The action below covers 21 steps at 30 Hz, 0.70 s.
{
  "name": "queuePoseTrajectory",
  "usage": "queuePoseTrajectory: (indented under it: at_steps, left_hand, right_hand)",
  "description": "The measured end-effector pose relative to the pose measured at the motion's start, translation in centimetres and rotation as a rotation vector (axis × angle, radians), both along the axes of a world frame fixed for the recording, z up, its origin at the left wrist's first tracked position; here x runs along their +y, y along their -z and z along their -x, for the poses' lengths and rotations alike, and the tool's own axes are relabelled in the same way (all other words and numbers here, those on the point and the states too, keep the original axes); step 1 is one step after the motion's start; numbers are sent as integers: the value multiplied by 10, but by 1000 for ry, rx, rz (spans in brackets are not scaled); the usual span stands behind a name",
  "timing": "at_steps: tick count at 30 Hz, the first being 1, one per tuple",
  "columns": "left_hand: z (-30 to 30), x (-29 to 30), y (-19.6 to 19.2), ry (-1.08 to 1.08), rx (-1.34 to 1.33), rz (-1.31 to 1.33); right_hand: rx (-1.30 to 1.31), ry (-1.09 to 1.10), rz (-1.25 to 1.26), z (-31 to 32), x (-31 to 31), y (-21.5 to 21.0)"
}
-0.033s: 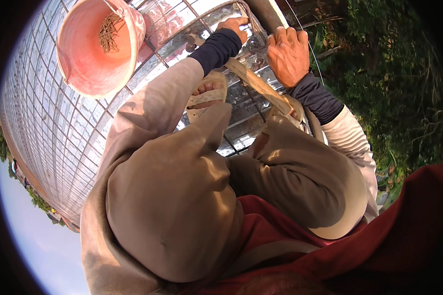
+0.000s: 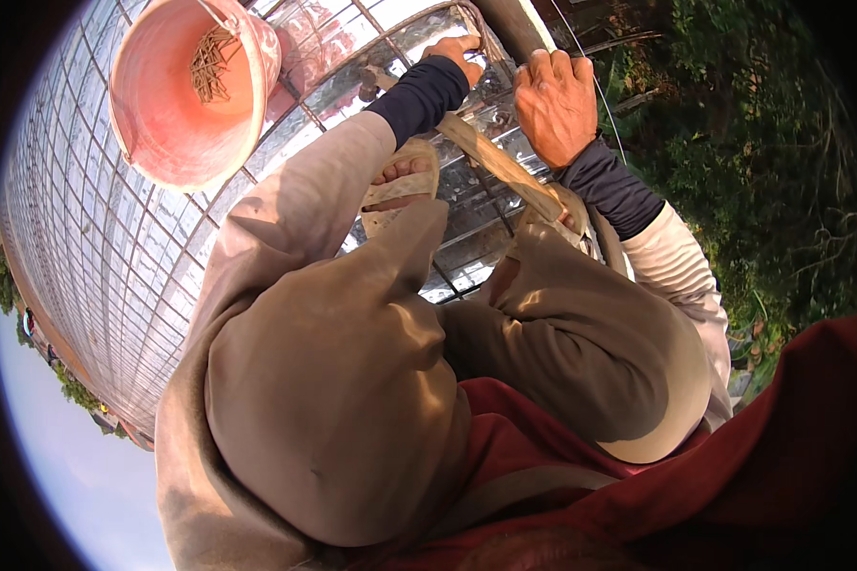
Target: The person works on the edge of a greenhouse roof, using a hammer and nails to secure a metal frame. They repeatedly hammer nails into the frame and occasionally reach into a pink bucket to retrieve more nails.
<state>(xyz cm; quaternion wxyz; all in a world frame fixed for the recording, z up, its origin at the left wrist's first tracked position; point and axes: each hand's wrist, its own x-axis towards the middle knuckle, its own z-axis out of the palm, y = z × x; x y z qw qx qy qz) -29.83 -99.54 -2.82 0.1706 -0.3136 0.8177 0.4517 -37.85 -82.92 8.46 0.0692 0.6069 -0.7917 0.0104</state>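
My left hand [image 2: 455,57] reaches to the bent end of a thin steel bar [image 2: 438,11] beside a wooden board [image 2: 516,29]. Its fingers are bent together, and whatever they pinch is hidden. Against the board's near end, my right hand [image 2: 558,107] is closed with knuckles up; its grip cannot be seen into. A hammer with a wooden handle [image 2: 505,169] and a dark head [image 2: 369,88] lies slantwise, passing beneath my left sleeve. Its handle ends at my right foot.
At the upper left a pink bucket [image 2: 176,105] holds several thin brown sticks or nails [image 2: 211,67]. Steel mesh [image 2: 105,200] over shiny sheeting spreads leftward. My sandalled left foot [image 2: 400,186] rests on it. A taut line [image 2: 581,48] runs by the edge, with green plants [image 2: 752,143] beyond.
My right hand has shifted very slightly up and to the left. All else looks the same.
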Motion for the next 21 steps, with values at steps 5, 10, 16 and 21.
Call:
queuePoseTrajectory:
  at_steps: [5,10,16,21]
  left_hand:
    - [9,5,-18,-312,-78,-635]
    - [9,-8,-19,-245,-74,-841]
    - [21,-5,-19,-103,-189,-641]
    - [24,5,-7,-135,-211,-540]
  right_hand:
    - [-4,-67,-5,8,0,6]
    - [43,-131,-38,16,-1,4]
    - [81,-210,-44,25,2,8]
    - [45,-251,-26,30,8,8]
